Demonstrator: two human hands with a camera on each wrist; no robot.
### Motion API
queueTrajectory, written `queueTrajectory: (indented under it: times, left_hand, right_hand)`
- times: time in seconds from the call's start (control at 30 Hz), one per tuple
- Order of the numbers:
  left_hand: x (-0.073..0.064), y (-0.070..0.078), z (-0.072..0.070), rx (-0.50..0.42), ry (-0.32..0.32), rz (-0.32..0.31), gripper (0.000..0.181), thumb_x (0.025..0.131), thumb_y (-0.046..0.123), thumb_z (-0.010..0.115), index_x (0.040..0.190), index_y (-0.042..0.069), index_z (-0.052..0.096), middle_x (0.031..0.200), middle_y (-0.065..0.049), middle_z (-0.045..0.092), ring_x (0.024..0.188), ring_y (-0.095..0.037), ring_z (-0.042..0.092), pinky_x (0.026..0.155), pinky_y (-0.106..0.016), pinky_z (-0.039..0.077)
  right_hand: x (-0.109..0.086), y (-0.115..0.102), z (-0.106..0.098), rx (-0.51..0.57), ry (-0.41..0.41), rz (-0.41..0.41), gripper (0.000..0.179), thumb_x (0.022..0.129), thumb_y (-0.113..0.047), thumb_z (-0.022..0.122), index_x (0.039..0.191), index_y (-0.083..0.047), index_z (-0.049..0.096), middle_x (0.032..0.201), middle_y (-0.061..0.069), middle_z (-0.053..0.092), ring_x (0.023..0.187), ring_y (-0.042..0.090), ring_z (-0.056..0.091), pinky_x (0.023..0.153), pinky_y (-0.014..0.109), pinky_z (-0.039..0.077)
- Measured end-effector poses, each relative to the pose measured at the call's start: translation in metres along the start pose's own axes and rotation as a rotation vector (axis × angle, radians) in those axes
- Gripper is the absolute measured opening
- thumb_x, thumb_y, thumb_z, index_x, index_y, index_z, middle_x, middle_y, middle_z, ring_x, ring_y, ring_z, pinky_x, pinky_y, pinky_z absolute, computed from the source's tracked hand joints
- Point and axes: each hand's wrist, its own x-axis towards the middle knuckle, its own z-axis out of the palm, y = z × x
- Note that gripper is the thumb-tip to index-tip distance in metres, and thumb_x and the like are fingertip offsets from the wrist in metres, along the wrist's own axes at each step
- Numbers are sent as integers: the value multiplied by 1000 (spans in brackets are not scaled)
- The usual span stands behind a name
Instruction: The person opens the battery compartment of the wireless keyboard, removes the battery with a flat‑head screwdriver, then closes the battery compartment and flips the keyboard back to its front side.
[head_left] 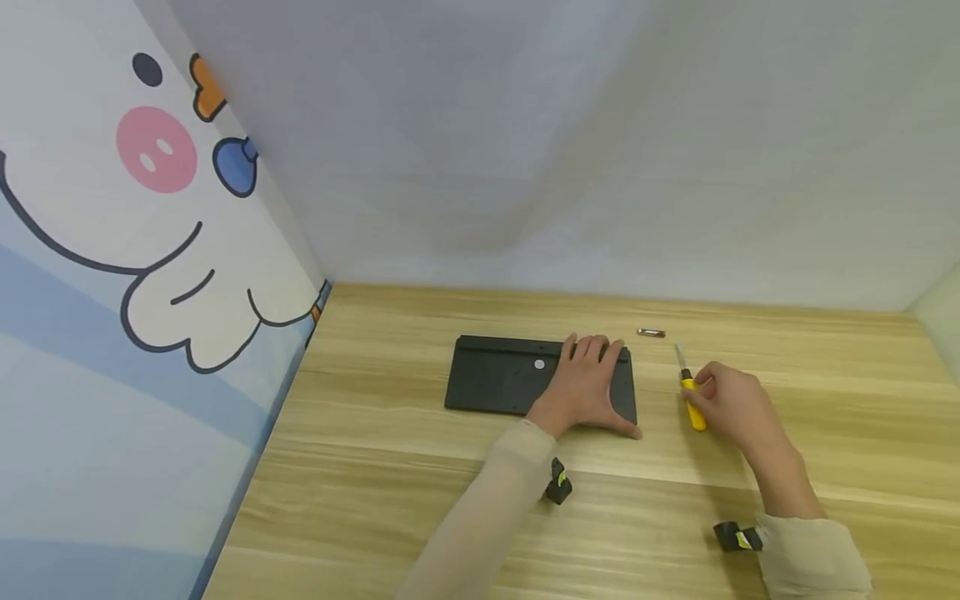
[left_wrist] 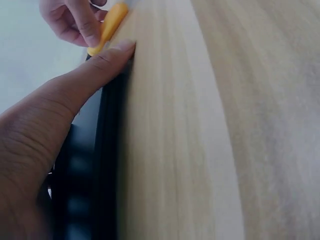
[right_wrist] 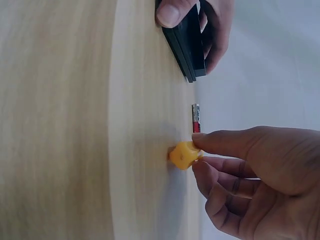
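A black keyboard (head_left: 487,379) lies underside up on the wooden table, with a small round white sticker on its back. My left hand (head_left: 581,387) spans the right part of the keyboard and holds it, fingers over the far edge and thumb along the near edge. To the right, my right hand (head_left: 731,404) pinches the yellow handle of a screwdriver (head_left: 696,412) between thumb and fingers. The screwdriver's shaft points away toward the wall. In the right wrist view the handle (right_wrist: 183,155) shows end-on, close to the tabletop; whether it touches is unclear.
A small battery (head_left: 651,332) lies beyond the keyboard's far right corner, left of the screwdriver tip. A pale wall (head_left: 600,208) rises behind the table (head_left: 375,467). On the left stands a panel (head_left: 75,375) with cartoon pictures.
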Motion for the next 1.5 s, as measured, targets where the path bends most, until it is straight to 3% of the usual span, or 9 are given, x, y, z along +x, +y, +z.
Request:
queueTrajectory:
  times: [0.3, 0.6, 0.9, 1.23, 1.5]
  left_hand:
    - [4, 2, -2, 48, 29, 32, 128, 60, 93, 68, 160, 22, 31, 151, -1, 44, 139, -17, 43, 120, -44, 36]
    - [1, 3, -7, 45, 64, 55, 126, 60, 94, 66, 160, 24, 33, 150, -1, 44, 136, -17, 44, 116, -43, 39]
    - [-5, 3, -27, -1, 106, 49, 130, 59, 94, 67, 162, 25, 30, 152, -1, 41, 137, -17, 42, 114, -40, 38]
    - [-15, 1, -52, -68, 137, 65, 129, 60, 90, 71, 163, 25, 27, 155, -1, 38, 142, -19, 40, 119, -44, 38]
    - [-22, -1, -77, -166, 223, 73, 131, 57, 87, 76, 163, 28, 26, 155, 1, 39, 143, -18, 40, 120, -44, 38]
  right_hand:
    - [1, 1, 4, 23, 16, 3, 38, 97, -23, 68, 112, 12, 62, 95, 25, 74, 77, 27, 70, 68, 43, 58]
    - [-2, 2, 6, 12, 32, -3, 33, 98, -23, 67, 103, 10, 66, 91, 24, 74, 75, 27, 69, 66, 41, 57]
    - [0, 6, 9, 20, 52, -15, 33, 99, -22, 67, 101, 10, 65, 87, 23, 73, 72, 24, 66, 61, 34, 52]
    - [0, 8, 9, 28, 30, 0, 34, 99, -23, 67, 103, 11, 65, 90, 24, 73, 73, 24, 66, 61, 32, 52]
    - [0, 7, 9, 36, 41, 10, 32, 98, -22, 67, 103, 10, 65, 89, 23, 72, 72, 22, 64, 60, 27, 48]
